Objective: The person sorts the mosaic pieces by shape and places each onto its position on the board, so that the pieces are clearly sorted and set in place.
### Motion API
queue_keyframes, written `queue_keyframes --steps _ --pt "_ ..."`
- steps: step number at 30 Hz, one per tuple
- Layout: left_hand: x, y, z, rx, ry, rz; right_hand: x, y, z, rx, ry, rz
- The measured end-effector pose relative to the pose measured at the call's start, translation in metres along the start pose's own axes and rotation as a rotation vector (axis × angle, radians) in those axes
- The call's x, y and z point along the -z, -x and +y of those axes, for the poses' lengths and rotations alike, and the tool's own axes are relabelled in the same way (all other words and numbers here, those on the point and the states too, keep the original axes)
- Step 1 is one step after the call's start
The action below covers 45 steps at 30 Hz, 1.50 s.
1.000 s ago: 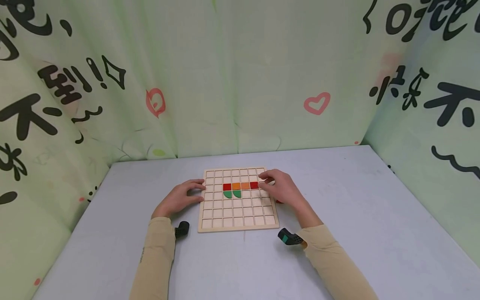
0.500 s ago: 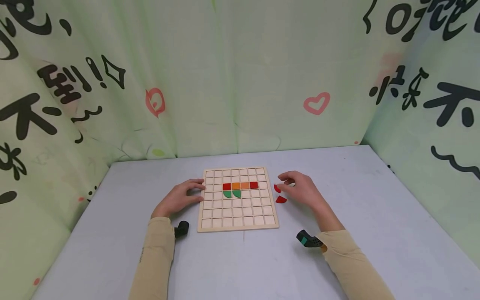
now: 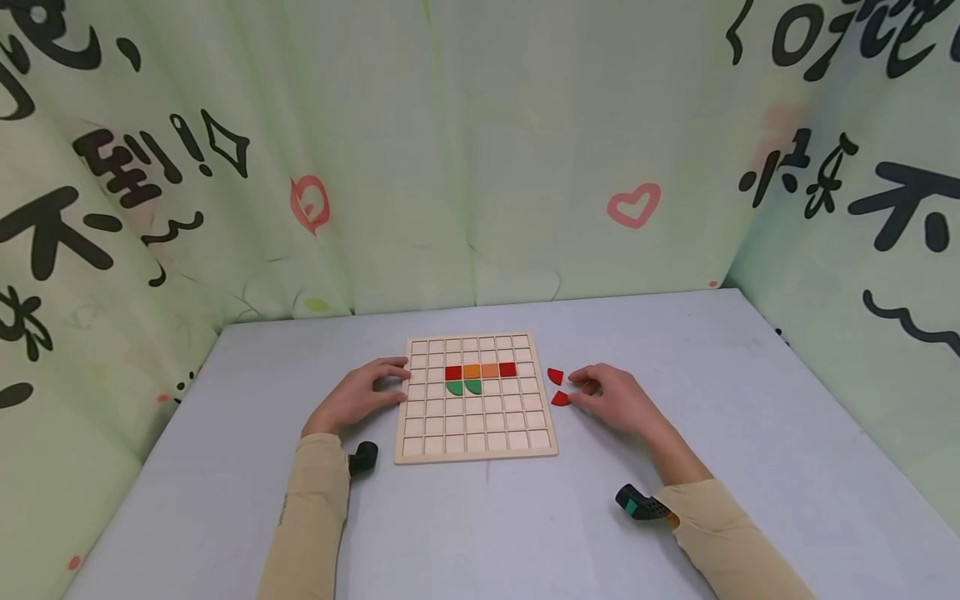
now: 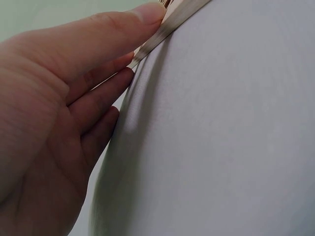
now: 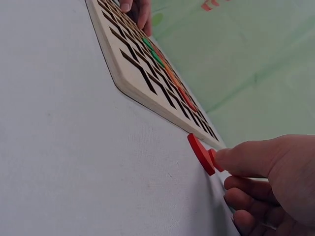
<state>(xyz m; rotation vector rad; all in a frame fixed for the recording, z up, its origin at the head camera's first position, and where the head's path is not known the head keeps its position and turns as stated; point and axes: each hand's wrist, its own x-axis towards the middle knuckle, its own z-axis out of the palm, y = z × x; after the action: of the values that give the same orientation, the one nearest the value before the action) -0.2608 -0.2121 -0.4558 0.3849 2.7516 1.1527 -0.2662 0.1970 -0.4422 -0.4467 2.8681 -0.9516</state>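
Observation:
A wooden grid board (image 3: 476, 433) lies on the table, holding two red and two orange squares in a row, with two green quarter-circle pieces (image 3: 473, 387) below. My left hand (image 3: 358, 395) rests its fingertips and thumb against the board's left edge. To the right of the board lie two red quarter-circle pieces, an upper red piece (image 3: 555, 377) and a lower red piece (image 5: 201, 154). My right hand (image 3: 615, 398) is beside them, index finger and thumb apart. Its thumb tip is at the lower red piece; contact is hard to tell.
The white table (image 3: 480, 525) extends around the board. A pale green curtain (image 3: 480, 167) with black writing and heart drawings hangs behind and at both sides. Black wrist cameras sit at both cuffs, such as the right wrist camera (image 3: 641, 503).
My right hand has left the red square at the row's right end, moved right off the board, then down to the loose red pieces. The left hand has stayed at the board's edge.

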Motion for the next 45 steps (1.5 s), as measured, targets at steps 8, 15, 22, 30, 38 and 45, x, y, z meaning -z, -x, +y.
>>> queue_keyframes --steps 8,15,22,30,38,45 --pt "0.000 -0.002 0.000 0.004 -0.006 0.002 -0.002 0.004 -0.001 0.041 -0.007 0.005" --pt "0.000 -0.002 0.001 0.021 -0.006 0.004 -0.005 0.004 -0.003 0.064 -0.027 0.005" --pt "-0.001 -0.001 0.001 0.025 -0.005 -0.002 -0.009 0.007 -0.001 0.126 -0.038 -0.006" --pt "-0.001 0.000 0.001 0.012 -0.009 -0.002 -0.010 0.007 0.003 0.224 -0.019 -0.023" --pt "0.000 0.000 0.002 0.011 -0.005 -0.005 -0.007 0.008 0.002 0.211 -0.008 -0.006" --pt "0.000 0.000 0.001 0.007 -0.008 -0.006 -0.004 0.007 0.003 0.145 0.007 0.003"
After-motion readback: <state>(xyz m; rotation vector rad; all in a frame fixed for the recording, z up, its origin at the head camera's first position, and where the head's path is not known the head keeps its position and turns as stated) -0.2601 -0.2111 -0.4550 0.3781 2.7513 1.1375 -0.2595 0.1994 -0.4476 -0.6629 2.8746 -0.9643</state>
